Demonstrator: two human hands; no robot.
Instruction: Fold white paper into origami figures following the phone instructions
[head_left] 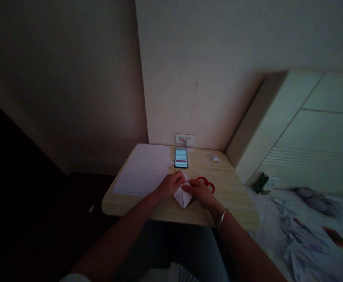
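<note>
Left hand (169,185) and right hand (201,192) pinch folded paper (183,198) near a phone (181,158) whose text (181,154) is illegible.

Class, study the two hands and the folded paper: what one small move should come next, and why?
Probably the right hand should press the seam of the folded paper flat while the left hand steadies it. Both hands are on the paper, and a dark, uneven line shows down its lower part, suggesting the fold isn't lying tight.

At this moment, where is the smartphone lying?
In the head view, the smartphone lies at the back of the table, below the wall socket, right of the large white paper.
</note>
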